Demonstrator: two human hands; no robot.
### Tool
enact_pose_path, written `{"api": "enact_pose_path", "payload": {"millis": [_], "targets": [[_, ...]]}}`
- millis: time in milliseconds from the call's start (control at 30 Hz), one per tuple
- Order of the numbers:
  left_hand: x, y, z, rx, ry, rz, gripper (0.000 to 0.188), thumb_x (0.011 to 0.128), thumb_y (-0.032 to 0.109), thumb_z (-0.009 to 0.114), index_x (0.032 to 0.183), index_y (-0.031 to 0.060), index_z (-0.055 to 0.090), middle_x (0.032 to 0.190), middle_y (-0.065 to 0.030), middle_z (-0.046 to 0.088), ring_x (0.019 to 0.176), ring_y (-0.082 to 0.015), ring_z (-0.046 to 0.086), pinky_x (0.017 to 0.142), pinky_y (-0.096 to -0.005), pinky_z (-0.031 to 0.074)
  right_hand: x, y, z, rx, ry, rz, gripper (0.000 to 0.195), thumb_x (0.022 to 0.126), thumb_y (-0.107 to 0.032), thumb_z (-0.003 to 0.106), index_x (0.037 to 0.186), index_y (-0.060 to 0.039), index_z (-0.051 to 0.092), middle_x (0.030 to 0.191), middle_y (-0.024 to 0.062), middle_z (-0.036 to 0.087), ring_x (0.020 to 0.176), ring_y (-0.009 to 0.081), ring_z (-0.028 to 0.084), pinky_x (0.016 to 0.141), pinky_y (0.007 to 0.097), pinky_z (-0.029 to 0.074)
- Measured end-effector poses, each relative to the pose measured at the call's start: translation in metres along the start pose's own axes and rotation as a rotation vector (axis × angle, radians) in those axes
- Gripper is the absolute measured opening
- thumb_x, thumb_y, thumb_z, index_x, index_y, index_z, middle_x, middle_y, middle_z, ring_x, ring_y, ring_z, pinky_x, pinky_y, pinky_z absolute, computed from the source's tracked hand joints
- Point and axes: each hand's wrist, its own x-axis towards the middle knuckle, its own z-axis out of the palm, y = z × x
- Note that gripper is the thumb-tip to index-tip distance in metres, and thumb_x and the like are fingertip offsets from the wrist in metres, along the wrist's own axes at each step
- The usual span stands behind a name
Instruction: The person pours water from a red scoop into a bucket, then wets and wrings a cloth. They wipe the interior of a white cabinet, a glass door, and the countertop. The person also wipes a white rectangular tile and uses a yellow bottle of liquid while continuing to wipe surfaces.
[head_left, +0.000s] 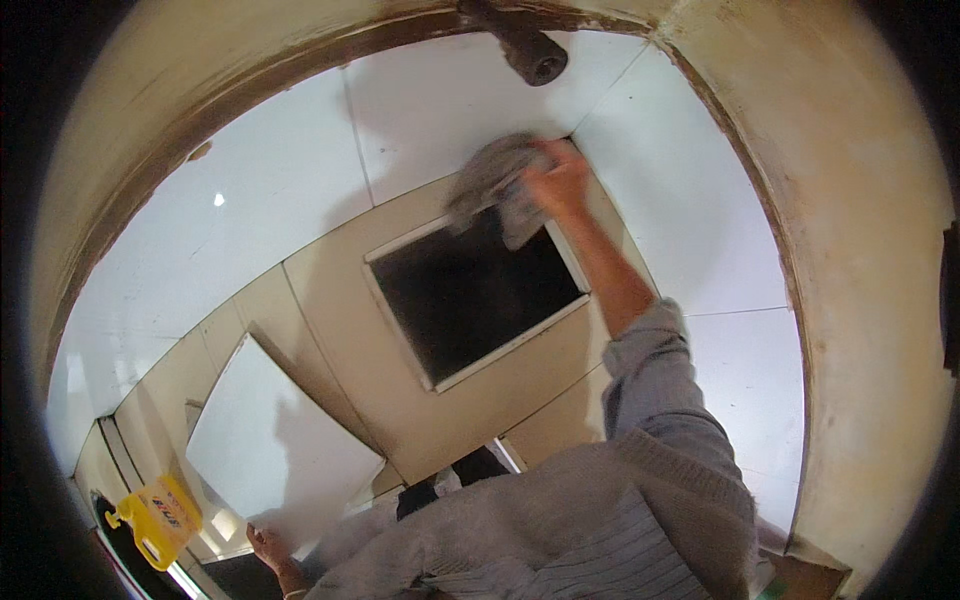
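Note:
My right hand (561, 180) grips a crumpled grey cloth (491, 169), blurred by motion. The cloth lies over the upper edge of a dark rectangle (476, 300) with a pale frame, set in the beige tiled surface (360, 315). Whether the rectangle is an opening or a dark panel, I cannot tell. At lower left, my left hand (271, 546) holds the lower edge of a flat white panel (274, 435), which is tilted over the beige tiles. Part of the left hand's grip is hidden.
White wall tiles (285, 165) rise on two sides, with rough brown edging above. A dark pipe (536, 58) juts from the top. On the left stands a yellow jug (159, 521) bearing writing, with a handle. Another dark gap (476, 466) shows near my body.

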Motion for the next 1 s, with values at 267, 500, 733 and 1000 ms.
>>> {"api": "enact_pose_path", "payload": {"millis": [267, 500, 733, 1000], "targets": [[0.030, -0.036, -0.010, 0.247, 0.084, 0.132, 0.049, 0.087, 0.023, 0.046, 0.132, 0.0052, 0.050, 0.088, -0.0166, 0.065, 0.072, -0.0267, 0.058, 0.065, -0.0428, 0.047, 0.099, 0.044, -0.108, -0.911, 0.496, -0.660, 0.072, 0.062, -0.012, 0.078, 0.130, -0.0143, 0.053, 0.138, 0.0205, 0.044, 0.114, 0.0419, 0.048, 0.100, 0.0512, 0.037], [0.033, -0.020, -0.023, 0.218, 0.106, 0.066, 0.049, 0.086, 0.023, 0.046, 0.132, 0.0056, 0.050, 0.087, -0.0163, 0.065, 0.072, -0.0263, 0.058, 0.065, -0.0424, 0.047, 0.066, 0.136, -0.047, -1.220, 0.069, -0.686, 0.066, 0.074, -0.011, 0.068, 0.137, -0.0163, 0.048, 0.144, 0.0171, 0.039, 0.120, 0.0391, 0.044, 0.103, 0.0510, 0.033], [0.031, -0.037, -0.017, 0.176, 0.106, 0.025, 0.049, 0.086, 0.023, 0.046, 0.132, 0.0061, 0.050, 0.086, -0.0160, 0.065, 0.072, -0.0259, 0.058, 0.065, -0.0420, 0.047, 0.033, 0.105, -0.066, -0.716, -0.120, -0.143, 0.044, 0.071, -0.020, 0.070, 0.114, -0.0250, 0.065, 0.131, 0.0100, 0.054, 0.120, 0.0316, 0.050, 0.099, 0.0453, 0.042], [0.035, -0.043, -0.005, 0.154, 0.091, 0.010, 0.049, 0.086, 0.022, 0.046, 0.132, 0.0066, 0.050, 0.085, -0.0156, 0.065, 0.072, -0.0254, 0.058, 0.064, -0.0416, 0.047, 0.095, 0.067, -0.095, -1.248, 0.330, -0.626, 0.062, 0.075, -0.010, 0.065, 0.134, -0.0219, 0.052, 0.150, 0.0136, 0.033, 0.115, 0.0356, 0.049, 0.110, 0.0493, 0.026]]}}
